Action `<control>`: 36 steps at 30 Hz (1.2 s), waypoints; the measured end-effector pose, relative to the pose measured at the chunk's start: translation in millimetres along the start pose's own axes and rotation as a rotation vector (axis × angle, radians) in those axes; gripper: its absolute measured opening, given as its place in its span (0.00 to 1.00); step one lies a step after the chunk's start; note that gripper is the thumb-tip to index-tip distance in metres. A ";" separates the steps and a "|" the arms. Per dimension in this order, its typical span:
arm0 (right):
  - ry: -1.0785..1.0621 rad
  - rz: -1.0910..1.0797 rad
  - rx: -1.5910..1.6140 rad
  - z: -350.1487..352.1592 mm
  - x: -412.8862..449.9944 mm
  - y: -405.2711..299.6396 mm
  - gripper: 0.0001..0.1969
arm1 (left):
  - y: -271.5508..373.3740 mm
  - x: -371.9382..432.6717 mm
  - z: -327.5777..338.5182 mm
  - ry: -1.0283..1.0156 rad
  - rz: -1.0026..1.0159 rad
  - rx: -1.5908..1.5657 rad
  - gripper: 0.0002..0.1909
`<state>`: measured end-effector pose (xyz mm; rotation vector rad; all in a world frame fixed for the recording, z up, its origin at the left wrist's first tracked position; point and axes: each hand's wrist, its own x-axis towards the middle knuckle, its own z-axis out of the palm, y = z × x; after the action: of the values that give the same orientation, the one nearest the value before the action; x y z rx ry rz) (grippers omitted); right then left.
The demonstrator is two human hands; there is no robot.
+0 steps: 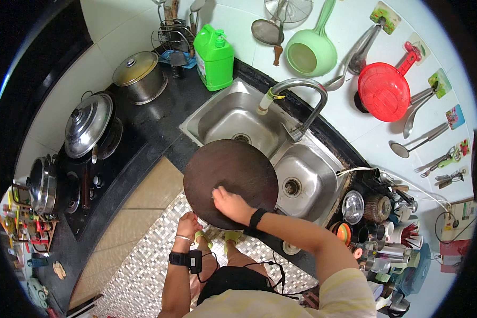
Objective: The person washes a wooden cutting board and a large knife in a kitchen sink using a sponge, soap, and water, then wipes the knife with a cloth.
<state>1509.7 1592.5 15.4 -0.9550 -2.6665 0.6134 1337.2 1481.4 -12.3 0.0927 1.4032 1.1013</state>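
Note:
A large round dark-brown board [232, 171] is held up in front of me, overlapping the near side of the sink. My left hand [189, 227] is closed at its lower left rim; the board hides some of the grip. Against the board's face, below its middle, rests my right hand [228, 202] with bent fingers. Whether something small sits under those fingertips cannot be made out. Behind the board lie the left sink basin [222, 115] and, to its right, a smaller basin [314, 171]. A curved steel faucet [320, 95] reaches over the left basin.
A green pump jug [214, 59] and a lidded pot [137, 77] stand behind the sink's left side. A lidded wok [88, 125] sits on the black stove [115, 153]. Cups and utensils crowd the right counter. A red strainer [383, 91] and green ladle [322, 47] hang on the wall.

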 end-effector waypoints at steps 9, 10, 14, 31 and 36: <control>0.130 0.541 -0.136 -20.1 -30.2 202.5 0.11 | -1.7 -6.2 12.9 -0.001 0.033 0.003 0.11; 0.105 0.618 -0.105 -18.9 -9.8 198.6 0.11 | -2.3 -3.8 8.7 0.004 0.023 -0.008 0.11; 0.209 0.495 -0.085 -0.9 54.1 187.8 0.10 | -4.2 -1.9 9.3 0.028 0.050 0.016 0.11; 0.037 0.380 -0.174 -19.1 21.2 158.3 0.11 | 0.6 -6.7 5.7 -0.002 0.017 -0.117 0.10; 0.105 0.417 -0.298 -1.0 58.0 193.7 0.12 | -4.2 12.0 -10.5 -0.099 0.255 0.318 0.05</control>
<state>1572.1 1765.6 -68.6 -1.6011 -2.5204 0.2290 1328.6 1481.4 -26.4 0.5611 1.4949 1.0545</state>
